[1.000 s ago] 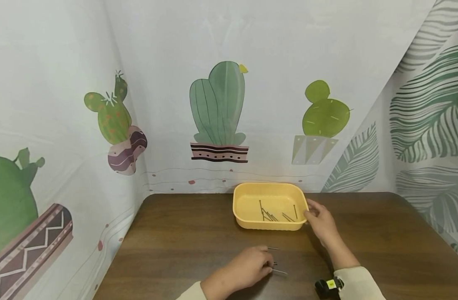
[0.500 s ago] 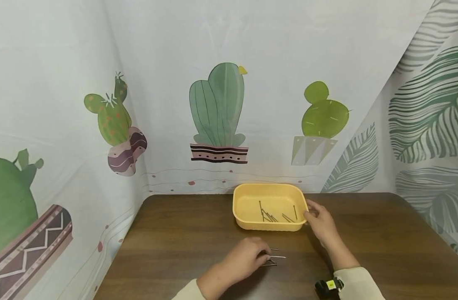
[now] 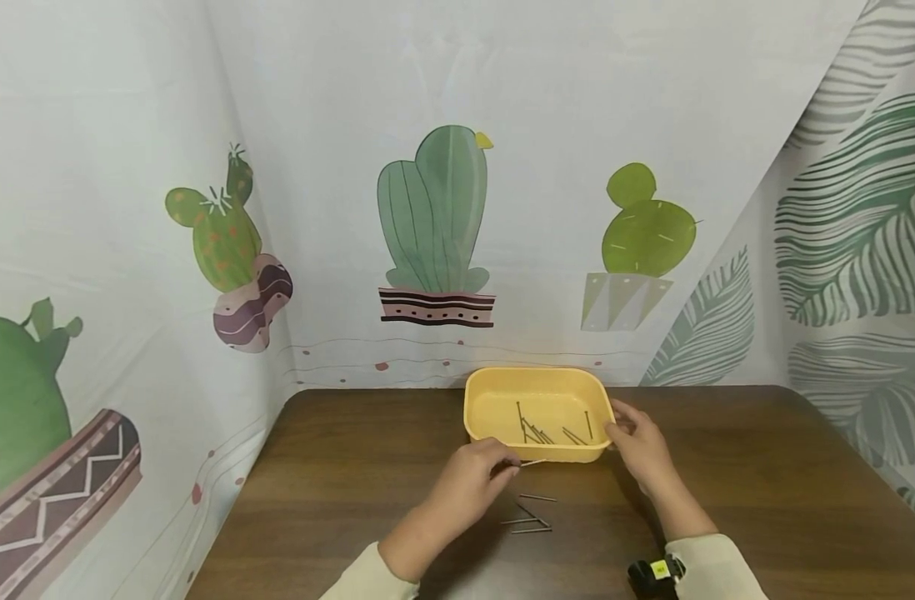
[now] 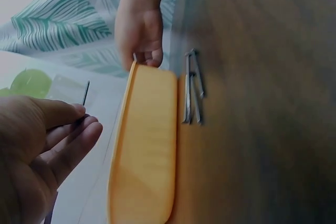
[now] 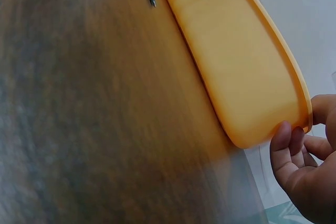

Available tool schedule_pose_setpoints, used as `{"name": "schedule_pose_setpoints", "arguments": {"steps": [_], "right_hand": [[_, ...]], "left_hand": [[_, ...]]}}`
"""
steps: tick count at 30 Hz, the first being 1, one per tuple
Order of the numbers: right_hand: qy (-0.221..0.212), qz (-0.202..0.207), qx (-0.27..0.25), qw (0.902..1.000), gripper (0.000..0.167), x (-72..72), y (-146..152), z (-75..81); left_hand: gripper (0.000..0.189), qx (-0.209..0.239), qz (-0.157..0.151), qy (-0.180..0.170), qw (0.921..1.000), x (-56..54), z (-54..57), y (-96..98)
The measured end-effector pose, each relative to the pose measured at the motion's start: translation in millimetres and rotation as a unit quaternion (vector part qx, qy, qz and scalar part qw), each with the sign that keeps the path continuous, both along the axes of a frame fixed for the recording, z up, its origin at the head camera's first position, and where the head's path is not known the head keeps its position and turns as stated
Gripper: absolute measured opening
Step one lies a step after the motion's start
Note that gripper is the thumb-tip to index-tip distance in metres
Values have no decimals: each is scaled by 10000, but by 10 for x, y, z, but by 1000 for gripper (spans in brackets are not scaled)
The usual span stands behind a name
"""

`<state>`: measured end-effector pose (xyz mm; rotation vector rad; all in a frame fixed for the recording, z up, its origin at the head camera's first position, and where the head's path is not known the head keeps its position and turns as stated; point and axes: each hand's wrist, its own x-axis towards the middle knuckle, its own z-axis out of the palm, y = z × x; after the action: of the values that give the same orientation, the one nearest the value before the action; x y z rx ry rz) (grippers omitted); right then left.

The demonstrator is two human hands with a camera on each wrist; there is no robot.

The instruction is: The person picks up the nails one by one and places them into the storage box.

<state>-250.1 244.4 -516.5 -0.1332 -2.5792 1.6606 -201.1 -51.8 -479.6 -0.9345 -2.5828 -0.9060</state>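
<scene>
Between thumb and fingers, my left hand (image 3: pixel 463 486) pinches a nail (image 3: pixel 534 462) just at the front edge of a yellow plastic tray (image 3: pixel 551 453). In the left wrist view this nail (image 4: pixel 86 93) points up from the fingertips, above the tray's rim. My right hand (image 3: pixel 643 446) grips the tray's right end; the right wrist view has its fingers (image 5: pixel 282 142) curled at the rim. Several nails (image 3: pixel 536 433) lie loose on the tray's floor. More nails (image 3: pixel 532 531) lie on the table in front of the tray, below the left hand.
The brown wooden table (image 3: pixel 337 467) runs back to a white cloth backdrop (image 3: pixel 547 100) printed with cacti and leaves. A black device with a yellow-green label (image 3: pixel 656 571) sits by the right sleeve (image 3: pixel 716 567).
My left hand has lifted a nail from the group on the table and moved it up and away to the tray's front edge. The right hand has stayed at the tray.
</scene>
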Motion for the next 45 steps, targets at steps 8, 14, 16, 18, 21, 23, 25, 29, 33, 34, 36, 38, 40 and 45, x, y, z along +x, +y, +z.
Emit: {"name": "schedule_pose_setpoints", "arguments": {"steps": [8, 14, 16, 18, 21, 23, 25, 29, 33, 34, 36, 38, 40, 45], "right_hand": [[45, -57, 51, 10000, 54, 3, -7, -5], [52, -36, 35, 10000, 54, 13, -20, -10], [46, -24, 47, 10000, 54, 11, -15, -11], [48, -19, 41, 10000, 54, 13, -15, -8], [24, -17, 55, 10000, 55, 12, -14, -10], [15, -22, 50, 10000, 55, 14, -18, -8], [-19, -35, 61, 10000, 55, 11, -15, -10], [-58, -41, 43, 10000, 56, 8, -10, -6], [-30, -11, 8, 10000, 56, 8, -11, -2], [-22, -11, 1, 10000, 56, 8, -12, -2], [-22, -8, -3, 10000, 56, 8, -12, -3], [-31, -21, 2, 10000, 56, 6, -12, -5], [-35, -38, 22, 10000, 56, 2, -12, -7], [-36, -70, -10, 10000, 56, 0, -16, -6]], "left_hand": [[4, 307, 331, 72, 9990, -166, 78, -72], [4, 519, 508, 123, 9973, -266, 100, -85], [4, 542, 553, 114, 9969, -295, 100, -84], [4, 556, 592, 123, 9966, -323, 96, -83], [4, 582, 676, 127, 9959, -362, 98, -81], [4, 600, 733, 147, 9954, -391, 94, -83], [4, 619, 794, 144, 9948, -413, 96, -86], [3, 648, 879, 163, 9939, -453, 106, -94], [3, 693, 942, 218, 9929, -501, 123, -104], [3, 694, 965, 224, 9927, -514, 126, -106], [3, 697, 1008, 186, 9923, -540, 133, -111], [4, 691, 1036, 148, 9921, -564, 139, -115], [5, 714, 1057, 102, 9918, -587, 150, -117], [4, 793, 1097, 205, 9906, -646, 175, -123]]}}
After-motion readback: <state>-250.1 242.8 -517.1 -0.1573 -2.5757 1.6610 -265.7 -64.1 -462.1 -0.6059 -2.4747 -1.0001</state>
